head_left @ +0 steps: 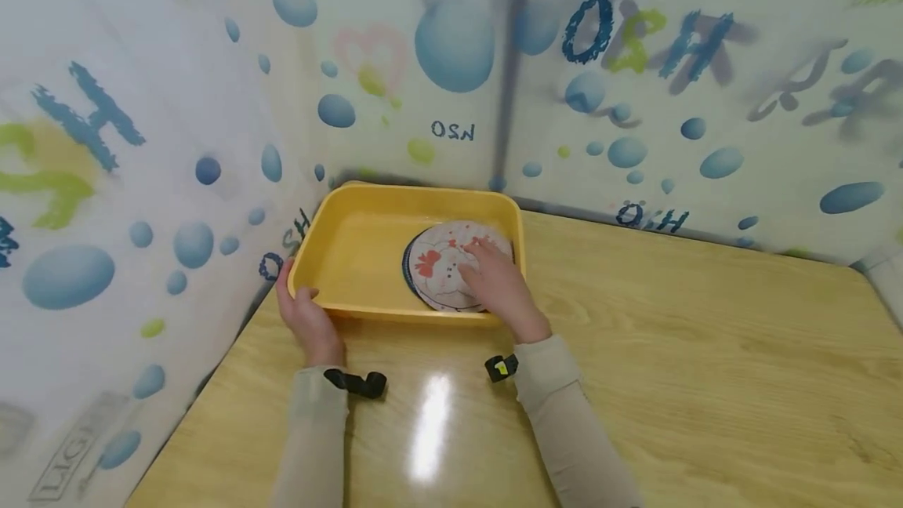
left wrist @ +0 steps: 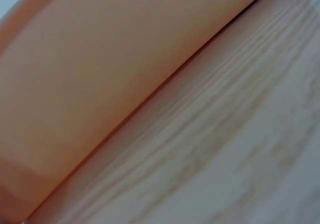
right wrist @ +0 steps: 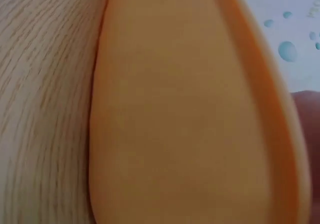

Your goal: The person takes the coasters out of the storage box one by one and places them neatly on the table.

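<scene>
A yellow rectangular plastic tray stands on the wooden table; its outer wall fills much of the right wrist view. My left hand grips the tray's near left corner, thumb over the rim and fingers outside. Inside the tray's right part lies a round, pale pink cloth-like piece printed with a cartoon face and red bows. A dark edge shows along its left side. My right hand rests on top of it with fingers extended. In the left wrist view the tray's wall hides the left hand.
The wooden table extends to the right and toward the front. White walls with blue drops and lettering stand close behind and to the left of the tray. Black straps with small cameras sit on both wrists.
</scene>
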Motion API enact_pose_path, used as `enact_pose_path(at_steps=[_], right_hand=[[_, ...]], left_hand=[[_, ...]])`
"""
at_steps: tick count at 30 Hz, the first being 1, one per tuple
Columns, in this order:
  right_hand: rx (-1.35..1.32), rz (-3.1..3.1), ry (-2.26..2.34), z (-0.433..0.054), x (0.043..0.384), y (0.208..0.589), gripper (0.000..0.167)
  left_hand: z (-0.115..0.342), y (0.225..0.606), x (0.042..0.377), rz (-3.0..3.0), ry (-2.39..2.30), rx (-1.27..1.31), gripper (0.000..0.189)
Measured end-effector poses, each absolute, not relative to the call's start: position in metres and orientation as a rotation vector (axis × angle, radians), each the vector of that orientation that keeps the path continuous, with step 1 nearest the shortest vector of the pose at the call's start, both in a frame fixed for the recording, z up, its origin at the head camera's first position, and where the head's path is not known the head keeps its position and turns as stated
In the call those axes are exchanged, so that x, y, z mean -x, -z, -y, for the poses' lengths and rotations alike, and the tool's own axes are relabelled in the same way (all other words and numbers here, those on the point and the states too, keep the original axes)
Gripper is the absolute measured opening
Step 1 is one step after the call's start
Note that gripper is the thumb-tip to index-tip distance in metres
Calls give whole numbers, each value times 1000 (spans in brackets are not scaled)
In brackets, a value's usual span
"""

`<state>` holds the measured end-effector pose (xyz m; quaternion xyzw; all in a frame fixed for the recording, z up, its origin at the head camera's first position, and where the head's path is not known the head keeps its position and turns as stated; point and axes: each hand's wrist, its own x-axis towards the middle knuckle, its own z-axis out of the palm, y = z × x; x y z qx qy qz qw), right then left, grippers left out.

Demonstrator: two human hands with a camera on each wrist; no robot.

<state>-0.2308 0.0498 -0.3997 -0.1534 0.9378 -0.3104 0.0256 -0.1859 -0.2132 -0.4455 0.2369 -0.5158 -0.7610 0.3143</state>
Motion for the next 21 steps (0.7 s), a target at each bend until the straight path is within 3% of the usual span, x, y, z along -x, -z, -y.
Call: enact_pose_path(at_steps=[10, 21], right_hand=[[432, -3109, 483, -41, 236, 401, 46], [286, -2976, 878, -52, 232, 398, 53]], left_hand=[[210, 440, 191, 1262, 2063, -620, 55], [203, 435, 195, 1295, 2054, -614, 53]])
